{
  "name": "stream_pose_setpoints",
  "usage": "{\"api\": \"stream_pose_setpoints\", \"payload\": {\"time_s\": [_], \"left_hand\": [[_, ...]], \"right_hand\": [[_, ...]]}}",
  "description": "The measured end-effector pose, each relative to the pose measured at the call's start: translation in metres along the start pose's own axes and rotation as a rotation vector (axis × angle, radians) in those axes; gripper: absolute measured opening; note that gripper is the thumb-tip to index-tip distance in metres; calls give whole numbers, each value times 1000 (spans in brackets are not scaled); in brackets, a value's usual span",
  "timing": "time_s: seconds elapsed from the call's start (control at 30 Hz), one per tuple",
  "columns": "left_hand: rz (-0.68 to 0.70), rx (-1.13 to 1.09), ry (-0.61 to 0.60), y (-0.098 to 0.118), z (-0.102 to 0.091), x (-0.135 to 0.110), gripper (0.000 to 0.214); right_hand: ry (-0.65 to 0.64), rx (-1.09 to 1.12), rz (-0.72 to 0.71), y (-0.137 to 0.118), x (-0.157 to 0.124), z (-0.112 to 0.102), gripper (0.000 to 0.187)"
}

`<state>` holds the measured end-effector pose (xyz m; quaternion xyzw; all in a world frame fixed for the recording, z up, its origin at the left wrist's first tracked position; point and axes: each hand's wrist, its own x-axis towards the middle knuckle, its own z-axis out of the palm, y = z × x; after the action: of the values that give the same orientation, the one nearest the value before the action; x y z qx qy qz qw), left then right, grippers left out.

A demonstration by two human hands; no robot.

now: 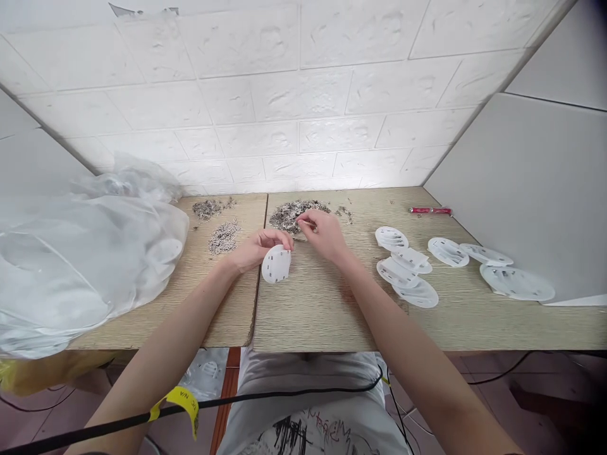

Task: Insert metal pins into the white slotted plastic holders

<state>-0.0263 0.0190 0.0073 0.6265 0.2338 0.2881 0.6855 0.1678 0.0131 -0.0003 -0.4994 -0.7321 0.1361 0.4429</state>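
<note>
Closed around the top edge of a round white plastic plate with small metal pieces in it, my left hand (pixel 265 246) holds the white plastic plate (pixel 275 265) upright over the table. To its right, the fingers of my right hand (pixel 322 232) are pinched at the near edge of a heap of small metal parts (pixel 289 215). What sits between those fingertips is too small to make out. Two smaller piles lie left of the heap: dark metal bits (pixel 206 209) and light silvery bits (pixel 224 237).
Several finished-looking white plates (pixel 415 292) lie overlapping at right, with more plates (pixel 516 282) by the grey side panel. A red pen-like object (pixel 430 210) rests behind them. A large plastic bag (pixel 85 259) fills the left side. A black cable (pixel 284 394) crosses my lap.
</note>
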Motion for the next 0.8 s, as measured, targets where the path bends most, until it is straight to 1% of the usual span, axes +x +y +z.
{"api": "stream_pose_setpoints", "payload": {"time_s": [0.17, 0.33, 0.43, 0.5, 0.57, 0.67, 0.8], "left_hand": [[12, -72, 68, 0, 1, 0, 18], [26, -98, 158, -1, -1, 1, 17], [5, -80, 279, -3, -2, 3, 20], [15, -59, 378, -5, -3, 5, 21], [13, -20, 453, -6, -5, 5, 22], [-11, 36, 511, -7, -7, 5, 25], [-8, 4, 533, -5, -5, 5, 30]], "right_hand": [[-30, -28, -11, -7, -2, 2, 18], [-22, 49, -13, -10, -2, 4, 16], [-14, 130, 30, -11, -1, 2, 22], [-41, 196, 59, -13, -1, 0, 29], [-83, 266, 58, -15, -1, -2, 32], [-141, 289, 49, -17, -1, -2, 29], [-170, 229, 88, -15, -1, 1, 21]]}}
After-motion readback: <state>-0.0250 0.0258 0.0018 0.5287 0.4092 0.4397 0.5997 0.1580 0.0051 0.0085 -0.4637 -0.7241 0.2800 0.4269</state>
